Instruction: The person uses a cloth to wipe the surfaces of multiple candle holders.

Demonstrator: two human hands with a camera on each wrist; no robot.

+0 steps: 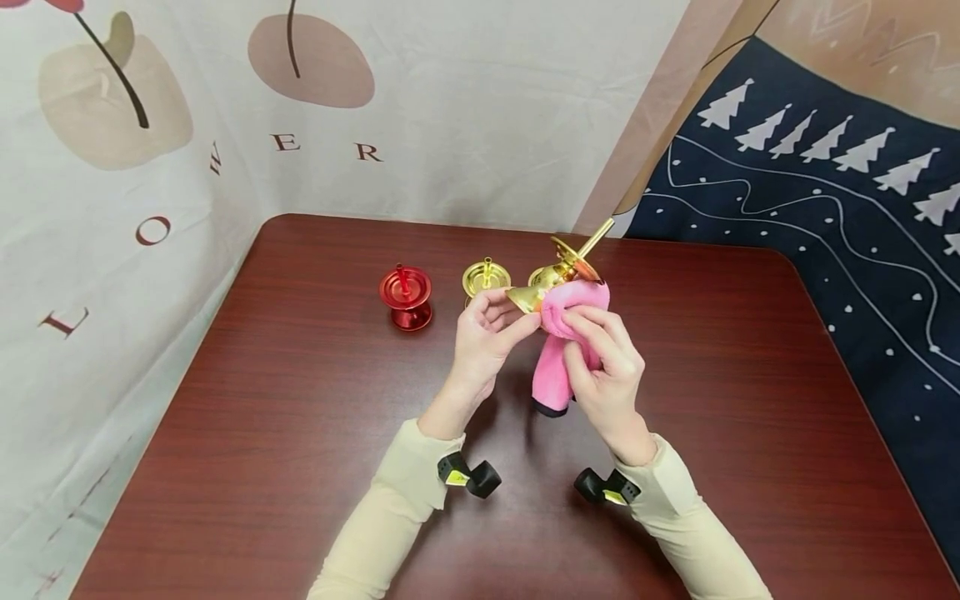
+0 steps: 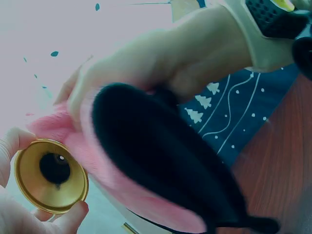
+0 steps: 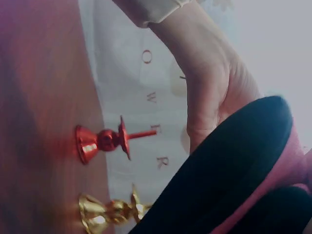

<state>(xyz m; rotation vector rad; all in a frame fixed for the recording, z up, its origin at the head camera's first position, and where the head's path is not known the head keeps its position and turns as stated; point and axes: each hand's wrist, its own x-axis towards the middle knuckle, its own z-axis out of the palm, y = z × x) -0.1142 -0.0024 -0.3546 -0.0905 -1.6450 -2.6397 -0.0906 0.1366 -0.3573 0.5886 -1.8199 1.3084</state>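
Observation:
My left hand (image 1: pixel 480 340) holds a shiny gold candle holder (image 1: pixel 527 298) by its flared base, thumb and fingers at the rim. The holder is tilted, its thin stem pointing up to the right. In the left wrist view the base's hollow underside (image 2: pixel 30 183) faces the camera. My right hand (image 1: pixel 611 367) pinches a fluffy pink cloth (image 1: pixel 551 375) with black ends, which wraps the holder's middle below the dish. One end of the cloth hangs down. In the right wrist view the cloth's black part (image 3: pixel 234 146) covers much of the work.
A red candle holder (image 1: pixel 406 298) stands upright at the back of the brown table (image 1: pixel 300 433). Right of it is a gold one (image 1: pixel 486 275), partly behind my left hand. Another gold rim (image 1: pixel 535 275) shows behind the held holder. Printed cloths (image 1: pixel 465 108) hang beyond the table.

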